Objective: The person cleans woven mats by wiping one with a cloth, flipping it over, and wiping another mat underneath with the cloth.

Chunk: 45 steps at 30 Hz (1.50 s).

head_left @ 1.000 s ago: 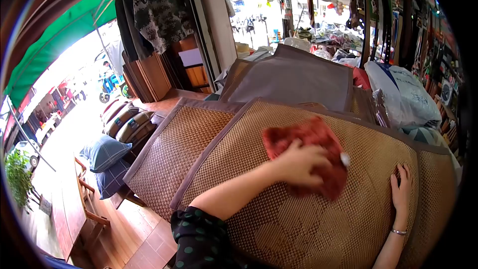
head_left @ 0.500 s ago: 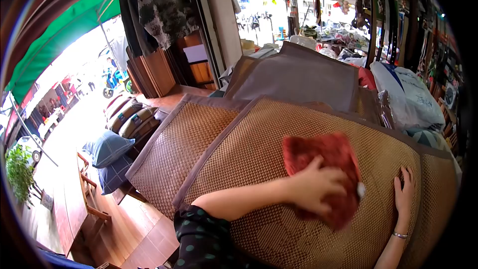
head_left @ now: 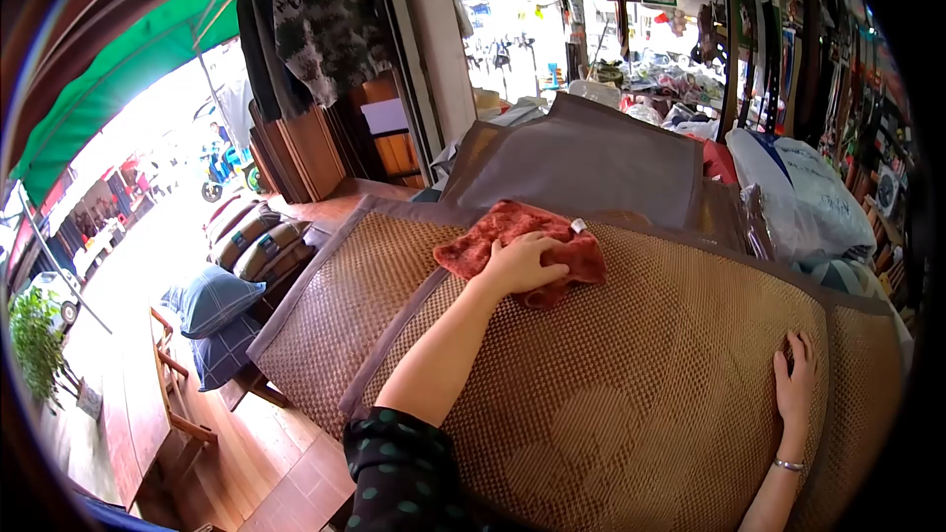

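Observation:
My left hand (head_left: pixel 522 264) presses down on a rust-red plush cloth (head_left: pixel 471 241), its fingers curled into the fabric. The cloth is bunched, with a small white tag at its far edge. It lies across the far border of a woven tan mat (head_left: pixel 611 365) edged in brown fabric, and reaches over the neighbouring mat (head_left: pixel 384 246) on the left. My right hand (head_left: pixel 794 384), with a silver bracelet at the wrist, rests flat near the mat's right side, fingers stretched out.
Behind the mats lies a smooth grey-brown sheet (head_left: pixel 591 158). Plastic-wrapped goods (head_left: pixel 813 192) are heaped at the right. Blue cushions (head_left: pixel 217 300) and a wooden bench (head_left: pixel 148 414) stand at the left. Clothes (head_left: pixel 325 25) hang at the back, belts (head_left: pixel 778 39) at the upper right.
My left hand has moved the cloth from the mat's right-middle area to the far left, up to the border. My right hand stays in nearly the same place.

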Tool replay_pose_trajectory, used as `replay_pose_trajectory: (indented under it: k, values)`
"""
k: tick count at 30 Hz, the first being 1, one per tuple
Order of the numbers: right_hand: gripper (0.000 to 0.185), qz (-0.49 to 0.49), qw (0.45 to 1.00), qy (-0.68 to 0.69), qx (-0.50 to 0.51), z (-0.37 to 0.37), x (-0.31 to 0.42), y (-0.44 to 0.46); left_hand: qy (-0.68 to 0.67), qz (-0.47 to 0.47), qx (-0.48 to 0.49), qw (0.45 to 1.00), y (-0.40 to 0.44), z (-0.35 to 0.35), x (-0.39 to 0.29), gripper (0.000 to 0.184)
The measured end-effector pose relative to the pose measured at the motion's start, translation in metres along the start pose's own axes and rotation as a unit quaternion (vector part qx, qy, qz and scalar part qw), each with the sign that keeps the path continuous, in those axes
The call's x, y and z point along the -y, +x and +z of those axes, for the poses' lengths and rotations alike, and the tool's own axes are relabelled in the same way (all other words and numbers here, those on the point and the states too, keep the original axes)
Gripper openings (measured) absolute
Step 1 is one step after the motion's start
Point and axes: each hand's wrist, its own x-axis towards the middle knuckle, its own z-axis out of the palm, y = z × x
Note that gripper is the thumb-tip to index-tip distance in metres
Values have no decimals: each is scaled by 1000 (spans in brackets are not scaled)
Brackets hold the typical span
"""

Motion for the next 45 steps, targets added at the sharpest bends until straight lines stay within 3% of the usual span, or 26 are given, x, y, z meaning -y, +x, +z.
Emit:
replay_pose_trajectory:
  k: [2,6,8,9,10,12,15,16,18,19,20,23,24,27,29,30,31,33,36,39,45]
  values:
    - [54,17,999,29,14,-5,5,-2,19,11,-12,1000,-1,11,2,57]
    - [55,0,999,23,21,-10,-12,-12,-9,179,29,983,-30,16,-62,53]
    - [55,13,998,58,1,-11,1,-9,-19,257,157,954,-62,3,-119,50]
    - [54,16,998,58,4,-6,-3,-7,-22,321,173,931,-69,16,-128,52]
    - [53,18,999,34,-3,-5,-3,-6,10,406,122,906,-79,39,-128,57]
    - [52,9,1000,11,3,0,7,-2,-37,462,129,877,-94,58,-125,61]
    - [52,9,1000,24,6,-3,12,-2,-32,460,129,878,-77,45,-122,60]
    - [52,17,999,4,31,-6,13,0,-27,416,144,898,-69,35,-122,54]
    - [54,-9,997,73,-10,-7,10,-8,-12,294,173,940,-51,13,-111,48]
    - [54,-12,997,77,-9,-10,6,-17,-28,249,73,965,-44,9,-96,50]
    - [55,-8,997,80,-2,-6,4,-17,-32,204,45,977,-38,20,-72,54]
    - [54,-16,997,79,-17,11,6,-9,-2,47,29,998,-12,15,-5,59]
    - [54,-14,999,49,-5,-3,3,-5,-5,3,21,1000,-11,1,-13,59]
    - [53,-18,1000,15,-1,1,4,-2,26,17,-12,999,-18,3,-15,58]
    - [53,-17,998,62,-5,0,-5,-5,5,86,16,996,-34,9,-48,57]
    - [53,-14,998,53,16,0,-12,-14,14,181,7,983,-39,19,-67,56]
    - [54,-10,998,58,15,5,-13,-12,-5,222,91,971,-48,18,-94,54]
    - [54,-9,1000,28,-3,2,-7,-1,-13,376,71,924,-67,39,-116,56]
    - [55,-2,1000,12,5,-2,0,-2,-38,453,97,885,-90,53,-134,61]
    - [54,0,1000,21,8,-2,-8,-1,-50,400,113,908,-69,37,-123,56]
    - [53,-17,1000,3,-15,1,-8,-2,-23,77,31,996,-12,5,-20,56]
